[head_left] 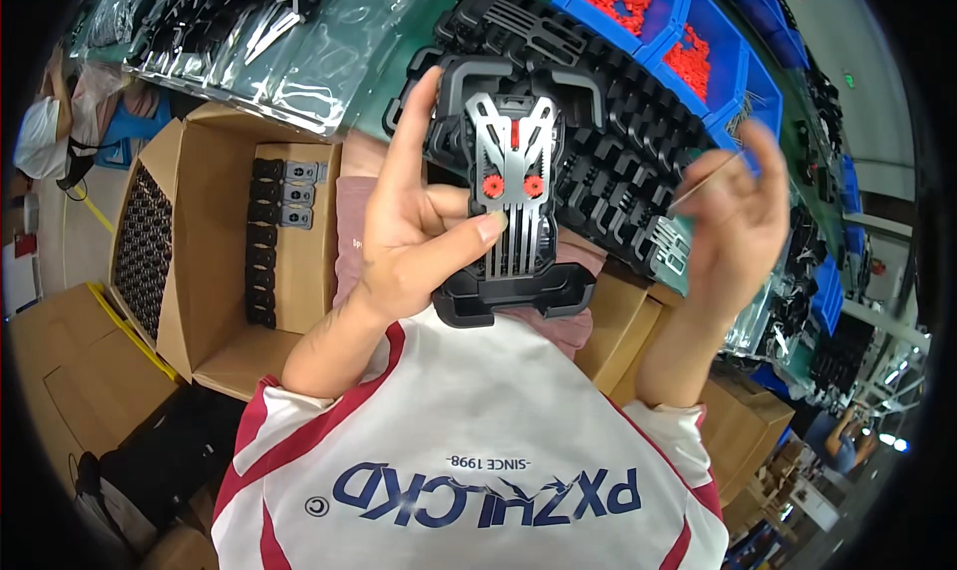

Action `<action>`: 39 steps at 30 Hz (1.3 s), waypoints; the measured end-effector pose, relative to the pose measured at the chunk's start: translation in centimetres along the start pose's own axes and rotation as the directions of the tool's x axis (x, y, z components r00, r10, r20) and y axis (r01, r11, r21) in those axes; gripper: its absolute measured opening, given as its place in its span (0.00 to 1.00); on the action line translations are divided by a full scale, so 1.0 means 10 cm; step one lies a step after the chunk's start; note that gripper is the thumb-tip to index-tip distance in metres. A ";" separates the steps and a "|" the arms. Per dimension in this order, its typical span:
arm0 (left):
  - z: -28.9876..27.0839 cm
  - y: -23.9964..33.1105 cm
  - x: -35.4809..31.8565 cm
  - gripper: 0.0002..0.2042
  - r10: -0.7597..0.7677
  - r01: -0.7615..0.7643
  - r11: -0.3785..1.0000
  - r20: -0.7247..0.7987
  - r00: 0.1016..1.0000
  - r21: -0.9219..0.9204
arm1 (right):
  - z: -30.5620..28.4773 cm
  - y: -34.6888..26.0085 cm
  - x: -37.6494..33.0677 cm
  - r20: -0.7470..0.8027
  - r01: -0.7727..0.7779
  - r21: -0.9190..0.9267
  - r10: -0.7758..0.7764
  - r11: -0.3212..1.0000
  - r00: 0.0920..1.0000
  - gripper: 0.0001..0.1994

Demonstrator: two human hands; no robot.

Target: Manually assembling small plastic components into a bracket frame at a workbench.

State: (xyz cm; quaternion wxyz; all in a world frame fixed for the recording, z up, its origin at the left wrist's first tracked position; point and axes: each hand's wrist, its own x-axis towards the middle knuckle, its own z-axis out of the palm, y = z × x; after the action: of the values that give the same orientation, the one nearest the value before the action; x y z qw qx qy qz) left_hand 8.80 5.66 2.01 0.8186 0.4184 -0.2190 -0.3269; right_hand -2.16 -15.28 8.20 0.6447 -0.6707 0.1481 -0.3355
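Note:
My left hand (409, 241) grips a black phone holder (515, 241) in front of my chest, its thumb across the front and index finger stretched along the side. The holder has silver metal plates, two small red gears (513, 186) and a red piece near its top. Wide black jaws stand at both its ends. My right hand (733, 211), raised to the right, is blurred by motion. A thin metal wire or spring (706, 183) shows at its fingers, with its exact form smeared. Many similar black holders (618, 142) lie in rows on the green table beyond.
Blue bins (648, 47) with red parts (688, 64) stand at the far right, one holding thin metal pieces (743, 112). Left of me is an open cardboard box (214, 271) with stacked holders. Clear plastic sheeting (289, 82) covers the table's far left. More cartons (743, 430) stand at right.

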 end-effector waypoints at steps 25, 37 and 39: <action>-0.01 -0.11 0.04 0.44 0.241 -0.260 0.907 0.098 0.966 0.331 | 0.62 0.20 -0.53 0.309 0.129 -0.359 -0.012 0.924 0.951 0.11; -0.03 0.01 0.02 0.46 0.058 -0.058 0.998 0.025 0.998 0.009 | 0.62 0.14 -0.58 0.052 0.029 0.116 -0.035 0.993 0.998 0.10; -0.04 0.00 0.03 0.46 0.080 -0.080 0.997 0.018 0.997 0.013 | 0.57 0.18 -0.60 -0.021 0.037 0.243 -0.033 0.969 0.999 0.10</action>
State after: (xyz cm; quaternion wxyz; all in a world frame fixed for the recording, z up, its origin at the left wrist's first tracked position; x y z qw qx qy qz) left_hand 9.27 5.68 1.78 0.8262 0.4122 -0.2448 -0.2959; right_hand -2.44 -7.34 5.24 0.7148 -0.5861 0.0993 -0.3682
